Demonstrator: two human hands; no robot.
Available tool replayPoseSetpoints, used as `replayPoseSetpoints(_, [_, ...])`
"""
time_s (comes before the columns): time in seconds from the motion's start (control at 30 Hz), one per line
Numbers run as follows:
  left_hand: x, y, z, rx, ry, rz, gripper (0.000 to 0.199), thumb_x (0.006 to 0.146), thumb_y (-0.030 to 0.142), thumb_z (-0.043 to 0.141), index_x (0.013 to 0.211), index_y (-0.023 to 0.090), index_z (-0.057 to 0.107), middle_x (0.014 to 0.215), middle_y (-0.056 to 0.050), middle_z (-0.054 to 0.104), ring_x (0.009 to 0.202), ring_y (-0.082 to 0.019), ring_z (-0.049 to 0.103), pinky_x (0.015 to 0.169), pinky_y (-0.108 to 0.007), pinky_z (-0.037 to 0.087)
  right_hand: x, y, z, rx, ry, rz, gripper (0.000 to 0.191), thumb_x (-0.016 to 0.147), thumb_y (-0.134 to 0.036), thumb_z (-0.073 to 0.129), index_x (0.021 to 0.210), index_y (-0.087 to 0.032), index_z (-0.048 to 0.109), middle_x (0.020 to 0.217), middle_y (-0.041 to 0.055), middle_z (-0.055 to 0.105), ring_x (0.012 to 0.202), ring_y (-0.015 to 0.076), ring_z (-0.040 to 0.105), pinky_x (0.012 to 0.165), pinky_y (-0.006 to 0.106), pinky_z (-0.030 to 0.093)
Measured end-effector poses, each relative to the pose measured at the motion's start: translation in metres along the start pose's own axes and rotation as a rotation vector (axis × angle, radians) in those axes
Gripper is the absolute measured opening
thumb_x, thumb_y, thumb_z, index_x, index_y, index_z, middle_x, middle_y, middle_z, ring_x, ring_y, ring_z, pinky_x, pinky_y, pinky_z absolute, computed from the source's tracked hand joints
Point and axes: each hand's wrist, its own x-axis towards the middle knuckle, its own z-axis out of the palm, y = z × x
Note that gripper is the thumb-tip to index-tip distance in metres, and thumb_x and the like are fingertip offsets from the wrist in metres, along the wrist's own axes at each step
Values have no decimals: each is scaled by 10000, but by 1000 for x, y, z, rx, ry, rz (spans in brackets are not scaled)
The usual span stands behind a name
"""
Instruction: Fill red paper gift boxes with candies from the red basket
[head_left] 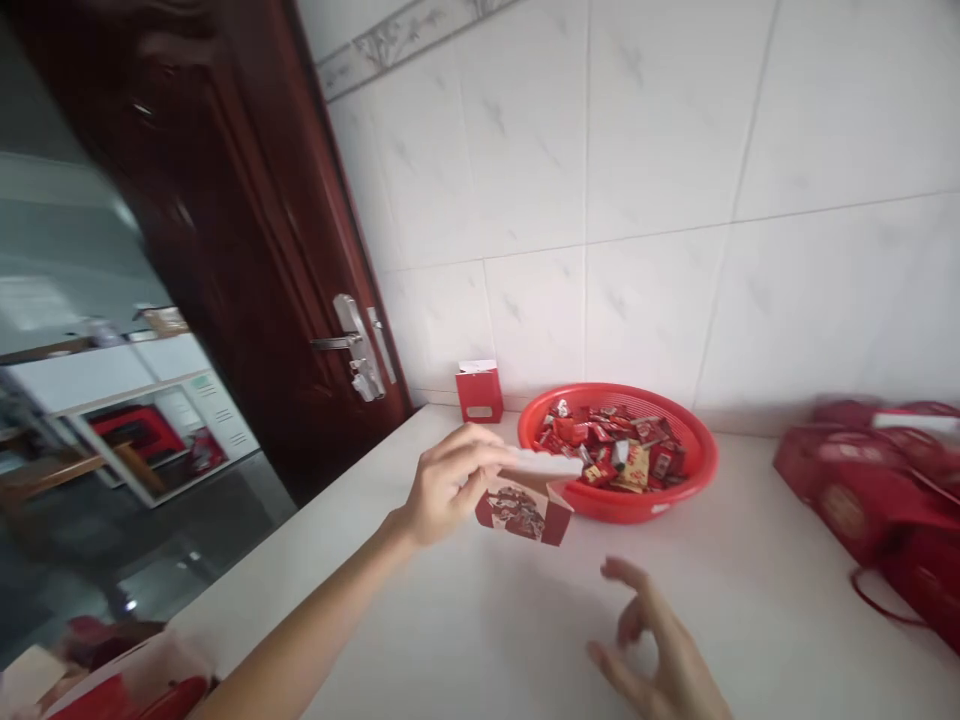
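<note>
One printed box (519, 512) hangs from the left hand (450, 485), fingers pinching its pale flap (551, 463); nearer, the right hand (664, 645) curves loosely, released. Beyond, I see a red basket (703, 462) of sweets (619, 445).

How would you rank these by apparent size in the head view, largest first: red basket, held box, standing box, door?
1. Door
2. Red basket
3. Held box, nearer the camera, so true size is unsure
4. Standing box

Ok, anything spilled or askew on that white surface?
Nothing stands out. The wrapped sweets lie inside the red basket, and the small red box by the wall stands upright. The printed box looks tilted, but the left hand holds it.
</note>
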Motion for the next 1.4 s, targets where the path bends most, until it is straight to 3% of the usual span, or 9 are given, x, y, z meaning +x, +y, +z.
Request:
replayPoseSetpoints(0.2, [-7,38,31,-100,-116,207,319,929,21,514,1142,210,659,923,-66,691,810,-163,627,733,-323,569,10,0,-12,-47,27,-19,756,845,-354,644,1501,-266,280,997,36,649,773,195,654,771,376,590])
replayPoseSetpoints(0.33, [-11,47,44,-177,-121,216,348,908,6,523,1182,188,639,931,-81,687,828,-174,630,728,-337,575,13,-1,-16,0,46,-71,624,868,-279,597,1441,-283,351,1249,98,616,802,186,657,775,384,588])
replayPoseSetpoints(0.43, [-16,49,49,-230,-120,187,377,870,0,553,1197,166,642,951,-95,685,854,-184,637,745,-345,577,16,3,-22,11,63,-86,529,859,-241,577,1364,-280,423,1264,100,609,820,186,655,780,382,582])
replayPoseSetpoints(0.57, [-25,42,55,-349,-169,-1,396,870,40,578,1231,186,655,1013,-99,699,887,-178,670,735,-295,578,19,7,-28,-15,34,-44,513,816,-237,593,1312,-257,463,1216,96,621,854,198,646,796,391,568])
replayPoseSetpoints(0.83, [-34,10,66,-706,-287,-745,185,843,316,715,997,217,744,1057,-88,736,1037,-249,677,883,-367,552,26,9,-29,26,-56,88,486,772,-252,649,1242,-233,531,1126,69,671,848,205,658,784,355,544])
replayPoseSetpoints(0.93, [-24,-3,61,-833,-330,-770,174,801,369,744,884,219,777,1095,-105,726,1045,-271,665,880,-403,546,27,11,-28,25,-70,109,511,775,-286,676,1261,-226,532,1113,73,679,866,216,650,794,359,534])
replayPoseSetpoints(1.07, [3,-28,55,-889,-265,-747,233,801,418,725,851,202,795,1102,-137,741,958,-266,688,868,-421,551,26,14,-25,38,-91,145,559,766,-280,679,1297,-220,516,1199,88,657,929,231,638,860,387,518])
replayPoseSetpoints(1.2, [34,-62,71,-627,-550,-757,260,789,412,728,910,195,804,935,-87,783,864,-245,713,800,-351,558,25,18,-22,59,-109,152,628,761,-294,692,1347,-236,472,1311,98,611,978,243,623,916,414,501])
replayPoseSetpoints(1.4, [59,-87,134,-285,-1183,-467,224,755,276,714,960,243,796,1042,-40,786,963,-236,713,849,-288,520,23,24,-18,68,-91,142,673,780,-351,704,1384,-224,434,1334,126,604,964,252,628,925,442,505])
